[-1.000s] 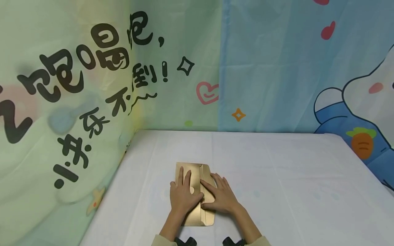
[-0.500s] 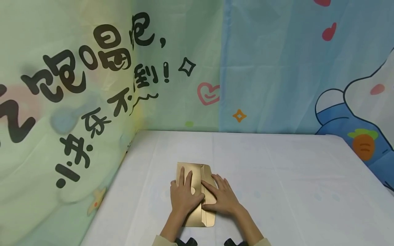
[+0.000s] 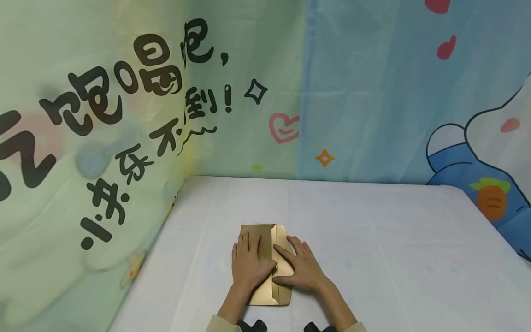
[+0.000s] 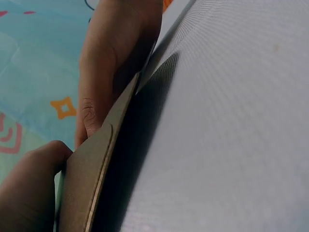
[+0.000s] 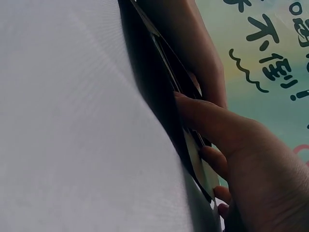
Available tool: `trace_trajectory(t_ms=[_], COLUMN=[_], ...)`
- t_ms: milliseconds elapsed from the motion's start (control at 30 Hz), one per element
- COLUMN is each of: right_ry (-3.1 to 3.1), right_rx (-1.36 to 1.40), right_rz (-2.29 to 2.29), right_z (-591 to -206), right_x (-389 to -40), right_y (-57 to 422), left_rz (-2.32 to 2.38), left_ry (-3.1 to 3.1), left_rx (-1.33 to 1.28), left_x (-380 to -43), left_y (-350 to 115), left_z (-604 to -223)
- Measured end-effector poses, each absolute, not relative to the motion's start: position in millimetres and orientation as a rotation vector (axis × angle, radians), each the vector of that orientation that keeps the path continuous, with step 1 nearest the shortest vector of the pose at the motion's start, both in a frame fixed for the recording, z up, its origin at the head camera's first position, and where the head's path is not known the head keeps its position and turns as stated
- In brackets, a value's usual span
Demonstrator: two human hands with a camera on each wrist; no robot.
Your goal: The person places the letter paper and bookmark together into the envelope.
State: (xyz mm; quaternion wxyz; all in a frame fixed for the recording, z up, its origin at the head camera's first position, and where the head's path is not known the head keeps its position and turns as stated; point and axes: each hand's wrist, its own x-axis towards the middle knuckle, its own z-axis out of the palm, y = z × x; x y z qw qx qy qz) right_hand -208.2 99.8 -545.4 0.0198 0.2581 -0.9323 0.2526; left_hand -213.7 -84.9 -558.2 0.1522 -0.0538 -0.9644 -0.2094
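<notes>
A gold envelope-like piece of folded card (image 3: 265, 295) lies on the white table near its front. A lengthwise crease separates its wide left panel from a narrower flap (image 3: 283, 237) with rounded corners. My left hand (image 3: 250, 263) rests on the left panel, fingers extended upward and thumb at the crease. On the flap, my right hand (image 3: 304, 268) presses with spread fingers, its thumb and index finger reaching to the crease. The left wrist view shows the card's edge (image 4: 89, 179) raised over a dark shadow. In the right wrist view, the right fingers (image 5: 203, 108) touch the layered card edge.
A white cloth (image 3: 394, 258) covers the table. Printed fabric stands as a wall behind (image 3: 352, 92) and along the left side (image 3: 50, 230). Two small black objects (image 3: 253, 326) show at the bottom edge, between the forearms.
The left hand's fingers have drawn closer together and slid slightly back toward the body. The left panel's upper part looks darker now. The right hand holds its place on the flap.
</notes>
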Motion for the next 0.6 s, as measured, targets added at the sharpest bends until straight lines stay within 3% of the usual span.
trace_trajectory(t_ms=[600], right_ry=[-2.961], right_rx=[0.864], right_rz=[0.896], right_z=[-547.3], right_x=[-207.5], right_y=[101.3], left_rz=[-0.633], left_ry=[-2.855], left_rx=[-0.111], left_x=[-213.5], left_y=[-86.8], left_z=[-566.1])
